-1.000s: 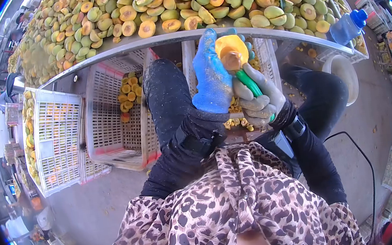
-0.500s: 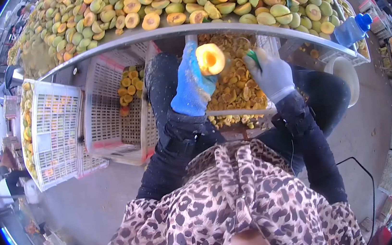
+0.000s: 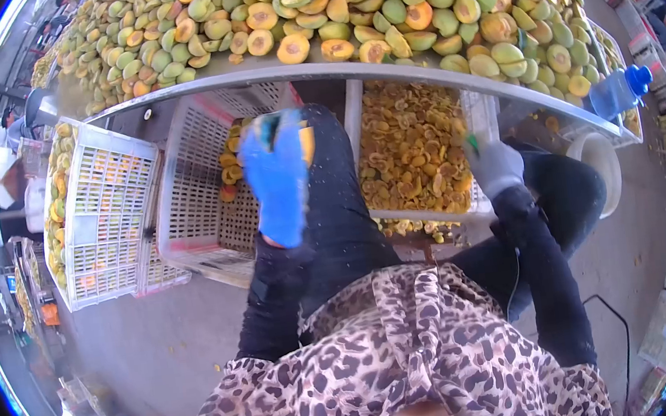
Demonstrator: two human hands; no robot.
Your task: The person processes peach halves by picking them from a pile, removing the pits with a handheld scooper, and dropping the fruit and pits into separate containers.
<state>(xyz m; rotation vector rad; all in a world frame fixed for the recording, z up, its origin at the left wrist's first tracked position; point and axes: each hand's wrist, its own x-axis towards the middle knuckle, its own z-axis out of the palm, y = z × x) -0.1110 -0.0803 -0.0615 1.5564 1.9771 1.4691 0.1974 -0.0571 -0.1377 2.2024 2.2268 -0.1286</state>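
Observation:
My left hand (image 3: 277,181), in a blue glove, is over my left thigh beside a white plastic crate. It is blurred by motion. The yellow-orange edge of a peach half (image 3: 308,143) shows at its right side, and the fingers cover the rest. My right hand (image 3: 497,166), in a pale grey glove, is closed round a small tool with a green handle (image 3: 472,143); the tool's working end is blurred. It is at the right edge of a bin of brownish-yellow scraps (image 3: 413,149). Cut yellow peach halves (image 3: 231,166) lie in the crate (image 3: 202,174) at the left.
A metal-edged table (image 3: 252,77) heaped with halved peaches (image 3: 418,13) stands ahead. A blue water bottle (image 3: 618,92) is at its right corner. A white bucket (image 3: 598,169) stands by my right knee. Another crate (image 3: 110,217) of fruit is at the far left.
My left hand has swung left with the peach half, from above the scrap bin to beside the crate. My right hand has dropped slightly and moved right, still holding the green-handled tool.

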